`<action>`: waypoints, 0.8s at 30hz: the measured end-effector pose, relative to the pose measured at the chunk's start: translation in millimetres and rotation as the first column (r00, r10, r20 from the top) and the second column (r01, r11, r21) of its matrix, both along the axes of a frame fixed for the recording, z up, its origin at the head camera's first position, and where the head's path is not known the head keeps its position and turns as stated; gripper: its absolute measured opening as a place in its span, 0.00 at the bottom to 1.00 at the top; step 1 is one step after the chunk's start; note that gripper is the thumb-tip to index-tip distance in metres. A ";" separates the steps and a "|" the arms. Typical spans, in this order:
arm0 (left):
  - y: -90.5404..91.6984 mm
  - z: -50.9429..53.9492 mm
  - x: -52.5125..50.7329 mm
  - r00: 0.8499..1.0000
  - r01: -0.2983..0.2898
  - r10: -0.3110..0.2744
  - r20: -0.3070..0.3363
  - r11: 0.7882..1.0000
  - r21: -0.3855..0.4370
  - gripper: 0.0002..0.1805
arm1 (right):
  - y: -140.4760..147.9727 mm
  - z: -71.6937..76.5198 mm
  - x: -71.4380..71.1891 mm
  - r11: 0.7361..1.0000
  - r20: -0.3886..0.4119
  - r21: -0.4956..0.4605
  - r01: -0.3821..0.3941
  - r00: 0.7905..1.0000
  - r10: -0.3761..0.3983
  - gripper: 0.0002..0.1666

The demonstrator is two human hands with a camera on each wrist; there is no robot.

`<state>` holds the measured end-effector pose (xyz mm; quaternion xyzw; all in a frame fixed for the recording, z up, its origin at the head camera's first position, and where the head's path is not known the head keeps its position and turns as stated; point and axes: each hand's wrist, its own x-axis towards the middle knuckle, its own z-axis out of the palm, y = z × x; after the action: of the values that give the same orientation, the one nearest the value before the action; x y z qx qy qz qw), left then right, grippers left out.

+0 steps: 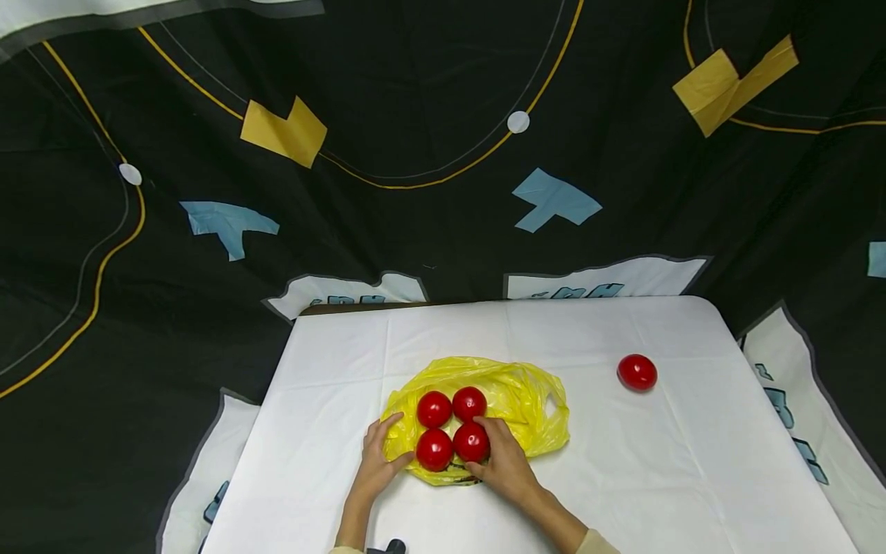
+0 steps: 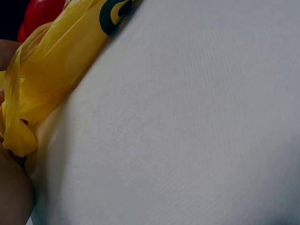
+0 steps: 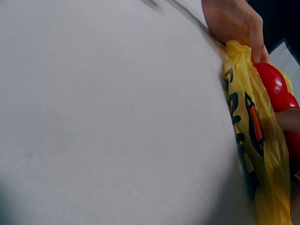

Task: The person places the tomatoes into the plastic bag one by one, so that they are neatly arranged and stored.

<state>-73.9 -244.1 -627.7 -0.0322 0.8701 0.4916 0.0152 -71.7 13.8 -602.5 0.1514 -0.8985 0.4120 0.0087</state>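
Observation:
A crumpled yellow plastic bag (image 1: pixel 526 400) lies on the white table, with several glossy red balls grouped on it in two rows. My left hand (image 1: pixel 374 462) grips the bag's left edge, thumb and fingers apart; some of its fingers are hidden by the plastic in the left wrist view. At the lower right of the group, my right hand (image 1: pixel 508 462) has its thumb and fingers curled round a red ball (image 1: pixel 471 442). Next to that one sits another red ball (image 1: pixel 434 449). Dark printing shows on the bag's near side (image 3: pixel 255 126) in the right wrist view.
One more red ball (image 1: pixel 637 372) lies apart on the table's right side. The white cloth-covered table (image 1: pixel 332 362) ends at a dark printed curtain (image 1: pixel 415 231) behind. A small black object (image 1: pixel 394 546) is at the near edge, close to my left forearm.

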 end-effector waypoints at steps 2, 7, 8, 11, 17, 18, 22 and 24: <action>0.1 -0.1 0.0 1.000 -0.002 0.002 -0.001 1.000 0.009 0.39 | 0.2 -1.3 0.8 1.000 -0.003 0.001 0.000 1.000 0.000 0.46; 0.8 0.8 0.4 1.000 -0.009 0.009 0.009 1.000 0.007 0.39 | 0.4 -4.9 2.3 1.000 -0.010 0.011 0.000 1.000 0.000 0.46; 1.1 1.4 0.4 1.000 -0.013 0.013 0.016 1.000 0.007 0.39 | 0.4 -5.6 2.4 1.000 -0.012 0.012 -0.001 1.000 0.001 0.46; 2.1 2.6 0.5 0.999 -0.022 0.022 0.034 1.000 0.009 0.39 | 0.4 -7.2 2.5 1.000 -0.017 0.013 -0.005 1.000 0.006 0.46; 2.8 2.7 0.4 0.999 -0.023 0.023 0.039 1.000 0.005 0.40 | 0.2 -8.8 2.7 1.000 -0.013 0.013 -0.004 1.000 0.004 0.46; 2.8 2.7 0.3 0.999 -0.025 0.024 0.041 1.000 0.008 0.40 | 0.1 -8.9 2.9 1.000 -0.010 0.018 -0.004 1.000 0.004 0.46; 2.2 2.4 -0.3 0.999 -0.027 0.027 0.047 1.000 0.011 0.40 | 0.0 -9.5 3.5 1.000 0.010 0.024 -0.006 1.000 0.006 0.46; 1.9 2.3 -0.1 0.999 -0.025 0.024 0.045 1.000 0.008 0.39 | -0.1 -9.8 3.6 1.000 0.017 0.027 -0.009 1.000 0.008 0.46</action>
<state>-74.0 -242.3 -625.4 -0.0538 0.8669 0.4947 0.0286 -68.2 13.7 -612.3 0.1517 -0.9033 0.4013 -0.0027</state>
